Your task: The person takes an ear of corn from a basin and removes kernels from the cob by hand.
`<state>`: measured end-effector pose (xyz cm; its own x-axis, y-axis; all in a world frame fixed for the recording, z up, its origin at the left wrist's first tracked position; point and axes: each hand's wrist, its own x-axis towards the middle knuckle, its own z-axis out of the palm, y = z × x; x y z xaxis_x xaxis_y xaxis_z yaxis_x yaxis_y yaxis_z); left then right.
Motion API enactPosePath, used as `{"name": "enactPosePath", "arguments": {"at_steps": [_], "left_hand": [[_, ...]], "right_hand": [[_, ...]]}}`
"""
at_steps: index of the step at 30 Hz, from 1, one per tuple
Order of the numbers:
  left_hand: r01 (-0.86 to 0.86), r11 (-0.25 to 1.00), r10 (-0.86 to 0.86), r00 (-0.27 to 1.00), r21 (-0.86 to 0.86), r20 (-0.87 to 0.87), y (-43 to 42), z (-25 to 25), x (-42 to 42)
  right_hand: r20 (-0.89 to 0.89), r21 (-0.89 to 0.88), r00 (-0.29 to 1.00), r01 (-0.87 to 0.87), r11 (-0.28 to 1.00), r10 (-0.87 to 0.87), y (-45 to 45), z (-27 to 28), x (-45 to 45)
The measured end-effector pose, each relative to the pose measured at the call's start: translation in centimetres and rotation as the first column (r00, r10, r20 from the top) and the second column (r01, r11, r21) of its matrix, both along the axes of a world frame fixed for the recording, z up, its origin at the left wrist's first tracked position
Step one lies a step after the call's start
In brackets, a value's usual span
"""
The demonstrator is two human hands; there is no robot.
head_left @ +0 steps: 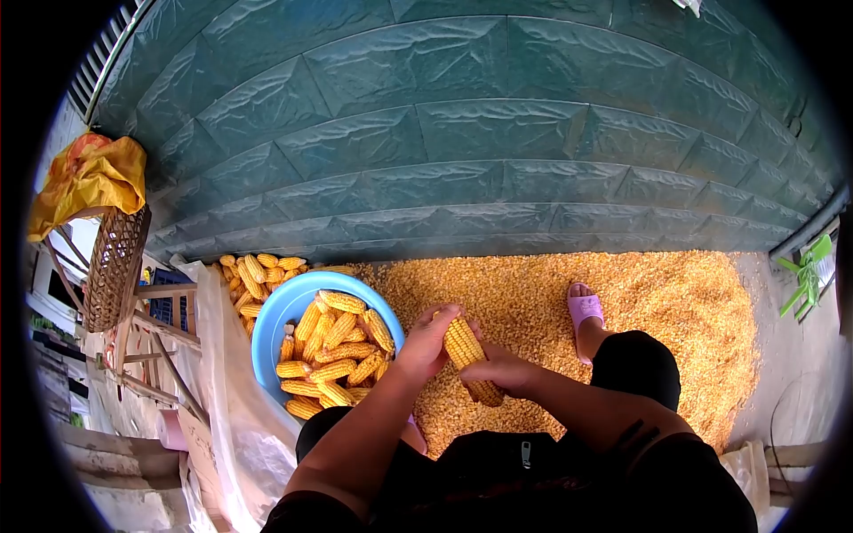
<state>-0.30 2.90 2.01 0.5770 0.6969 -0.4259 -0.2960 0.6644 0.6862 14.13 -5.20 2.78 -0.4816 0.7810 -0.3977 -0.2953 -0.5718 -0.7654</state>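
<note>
Both of my hands grip one ear of corn (464, 348), held slantwise above the loose kernels. My left hand (426, 339) wraps around its upper left side. My right hand (503, 369) closes over the lower right part, thumb across the kernels. The ear looks full of yellow kernels along the side facing me. To the left of my hands stands a blue tub (263, 348) with many husked ears of corn (336, 351) in it. Beneath my hands spreads a wide layer of shelled corn kernels (524, 302).
More ears (252, 272) are piled behind the tub, by the green wall (462, 124). A pink slipper (585, 307) is on my foot among the kernels. At left are a plastic sheet (233, 391), a wooden stand (169, 320), a woven basket (115, 266) and a yellow sack (107, 182).
</note>
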Motion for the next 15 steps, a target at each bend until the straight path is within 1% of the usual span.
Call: {"name": "enactPosePath", "arguments": {"at_steps": [1,2,4,5,6,7,8,9,10,11,13,14,15], "left_hand": [[-0.002,1.000,0.002,1.000,-0.002,0.000,-0.1,-0.2,0.0],[-0.013,0.999,0.012,0.999,-0.031,-0.033,-0.1,0.2,0.1],[-0.025,0.998,0.021,0.998,-0.058,-0.066,0.1,0.8,0.0],[0.006,0.993,0.001,0.998,-0.121,0.062,0.3,1.2,-0.2],[0.046,0.983,-0.012,0.982,-0.179,0.189,0.4,1.4,-0.5],[0.046,0.983,-0.012,0.982,-0.179,0.189,0.6,1.6,-0.7],[0.110,0.988,-0.077,0.961,-0.110,0.264,0.7,1.7,-0.9],[0.168,0.985,-0.147,0.932,-0.035,0.332,0.9,1.8,-1.1],[0.210,0.978,-0.196,0.906,0.003,0.374,1.3,0.9,-1.5],[0.211,0.977,-0.198,0.906,0.004,0.374,1.1,1.2,-1.3],[0.164,0.985,-0.170,0.961,0.049,0.217,0.6,1.9,-0.9],[0.127,0.992,-0.125,0.972,0.003,0.197,0.5,1.8,-0.8],[0.129,0.992,-0.127,0.972,0.001,0.197,0.3,1.7,-0.7]], "right_hand": [[0.041,0.028,0.999,-0.020,0.999,0.018,-0.1,-0.1,-0.1],[0.041,0.027,0.999,-0.021,0.999,0.020,-0.1,-0.2,-0.2],[-0.051,-0.002,0.998,0.043,0.999,-0.043,0.0,-0.5,-0.3],[-0.050,-0.001,0.998,0.041,0.999,-0.041,0.0,-0.5,-0.1],[-0.129,-0.069,0.990,0.039,0.997,-0.048,0.1,-0.5,0.3],[-0.207,-0.137,0.976,0.031,0.990,-0.060,0.1,-0.6,0.5],[-0.266,-0.096,0.962,0.032,0.995,-0.057,0.3,-0.8,0.4],[-0.266,-0.094,0.962,0.033,0.995,-0.057,0.3,-0.8,0.6],[-0.317,-0.125,0.946,0.031,0.992,-0.070,0.2,-0.7,0.8],[-0.366,-0.156,0.927,0.028,0.987,-0.085,0.2,-0.2,0.9],[-0.371,-0.175,0.924,0.034,0.984,-0.098,0.2,-0.2,0.7],[-0.292,-0.142,0.953,0.033,0.989,-0.074,0.1,-0.4,0.6],[-0.211,-0.111,0.976,0.028,0.993,-0.052,0.1,-0.5,0.5]]}}
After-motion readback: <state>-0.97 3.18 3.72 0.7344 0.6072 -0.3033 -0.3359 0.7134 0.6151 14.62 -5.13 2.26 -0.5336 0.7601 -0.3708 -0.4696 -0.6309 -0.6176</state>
